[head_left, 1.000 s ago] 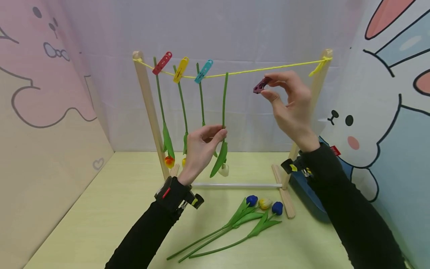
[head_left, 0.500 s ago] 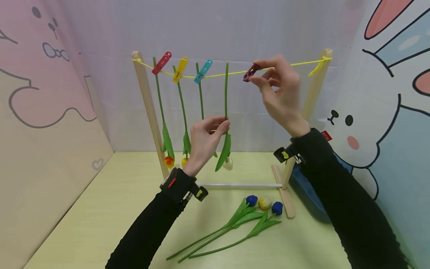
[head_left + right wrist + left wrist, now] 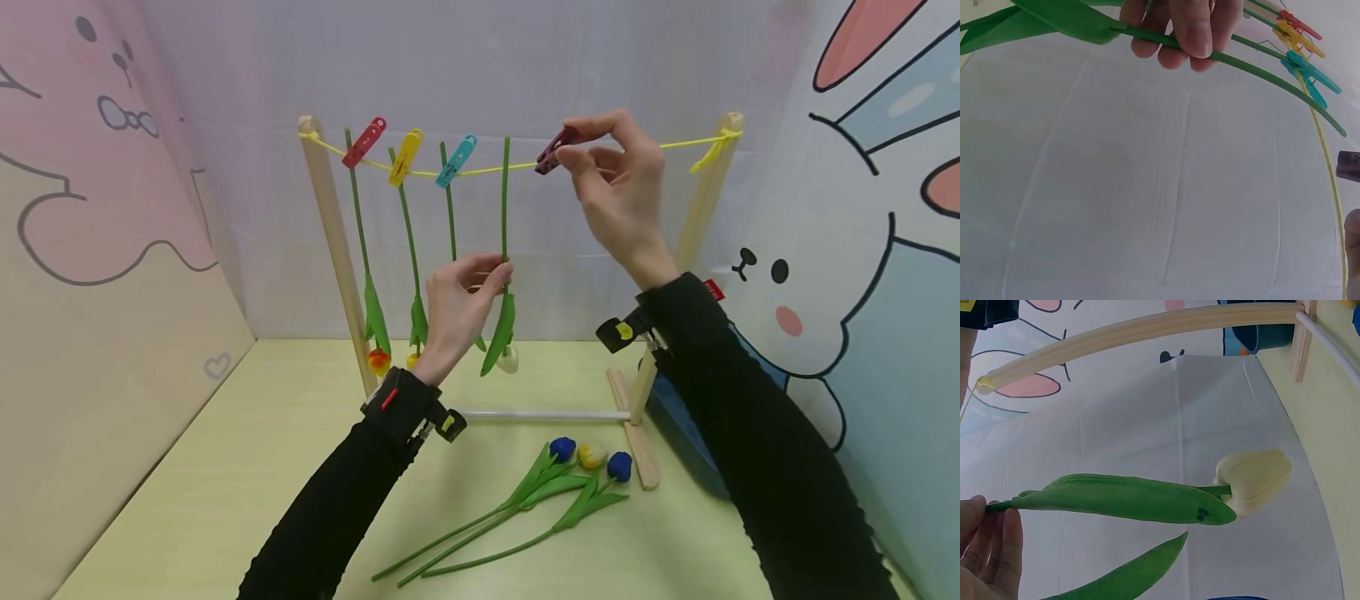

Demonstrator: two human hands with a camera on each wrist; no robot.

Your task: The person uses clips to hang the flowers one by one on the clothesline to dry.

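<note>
My left hand [image 3: 467,310] pinches the green stem of a white tulip [image 3: 507,359], which hangs head down with its stem end rising past the yellow line [image 3: 489,170]. In the left wrist view the pale tulip head [image 3: 1255,482] and its long leaf [image 3: 1129,499] show clearly. To the right, my right hand [image 3: 621,196] pinches a dark purple clothespin [image 3: 553,152] between thumb and fingers, close to the line and apart from the stem. Red [image 3: 364,142], yellow [image 3: 406,157] and blue [image 3: 456,161] clothespins each hold a hanging tulip stem on the line.
Wooden posts [image 3: 333,258] carry the line, joined low by a white rod [image 3: 547,415]. Two blue tulips [image 3: 619,467] and a pale yellow tulip [image 3: 592,455] lie on the table [image 3: 225,467]. A blue bin [image 3: 686,421] stands behind the right arm.
The left hand has raised the white tulip slightly, its stem end now higher above the line. My right hand has moved left and up with the purple clothespin, closer to the stem.
</note>
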